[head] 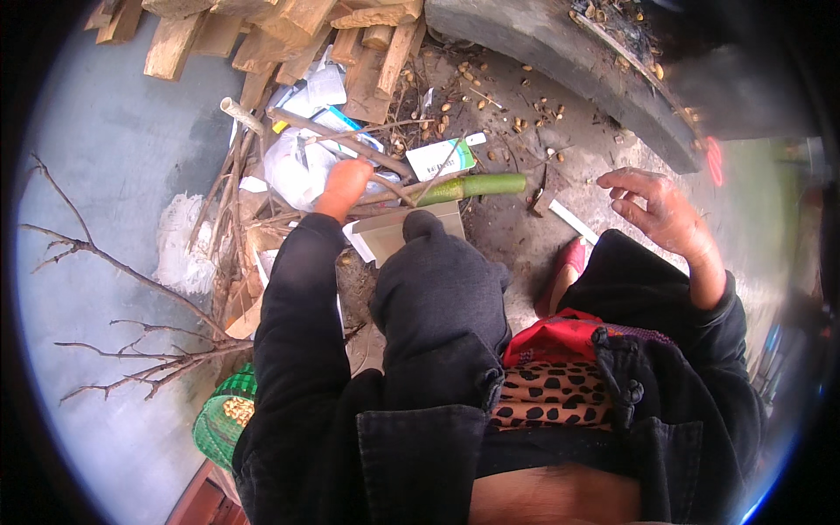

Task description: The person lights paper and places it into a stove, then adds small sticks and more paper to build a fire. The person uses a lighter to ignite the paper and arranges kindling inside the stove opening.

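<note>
My left hand (pixel 345 188) is down in a heap of dry sticks and litter, its fingers curled and mostly hidden. A thick branch (pixel 341 138) runs just above it, and a thinner stick (pixel 394 188) reaches out from beside it; whether I grip either is unclear. To its left lies a white plastic bag (pixel 295 167). A green bamboo-like stem (pixel 476 188) and an opened cardboard box (pixel 407 233) are on the right. My right hand (pixel 656 207) is raised over my knee, empty, with fingers loosely bent and apart.
Split firewood (pixel 262 33) is stacked at the top. A curved concrete ledge (pixel 558 72) borders the floor, which is strewn with nutshells (pixel 518 123). A branching twig (pixel 125 262) sticks out leftward. Lower left, a green woven basket (pixel 216 420) holds pale pieces. A printed carton (pixel 440 159) lies nearby.
</note>
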### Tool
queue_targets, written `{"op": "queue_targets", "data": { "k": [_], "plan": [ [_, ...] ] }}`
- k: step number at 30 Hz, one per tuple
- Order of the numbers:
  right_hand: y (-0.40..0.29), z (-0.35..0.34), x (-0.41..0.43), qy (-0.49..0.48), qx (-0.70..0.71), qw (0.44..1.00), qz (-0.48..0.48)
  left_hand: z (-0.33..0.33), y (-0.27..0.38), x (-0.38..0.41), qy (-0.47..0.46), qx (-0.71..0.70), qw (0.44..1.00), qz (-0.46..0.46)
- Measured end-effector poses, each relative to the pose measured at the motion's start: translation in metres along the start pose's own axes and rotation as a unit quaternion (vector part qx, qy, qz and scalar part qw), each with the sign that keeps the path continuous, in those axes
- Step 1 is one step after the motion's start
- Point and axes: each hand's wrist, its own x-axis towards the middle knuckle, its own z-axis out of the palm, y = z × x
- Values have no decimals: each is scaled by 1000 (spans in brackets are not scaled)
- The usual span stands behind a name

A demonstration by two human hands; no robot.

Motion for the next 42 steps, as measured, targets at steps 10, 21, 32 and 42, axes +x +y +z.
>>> {"op": "queue_targets", "data": {
  "k": [10, 21, 32, 42],
  "plan": [
    [-3, -1, -4, 6, 1, 999, -33, -73, -68, -30, 156, -234, 932, -229],
    [-8, 1, 0, -2, 7, 999, -44, -112, -73, -16, 210, -303, 894, -254],
    [-9, 3, 2, -14, 4, 999, -31, -66, -37, 27, -41, -106, 947, -300],
    [-10, 0, -3, -26, -8, 999, -44, -69, -77, -5, 58, -282, 919, -269]
  ]
}}
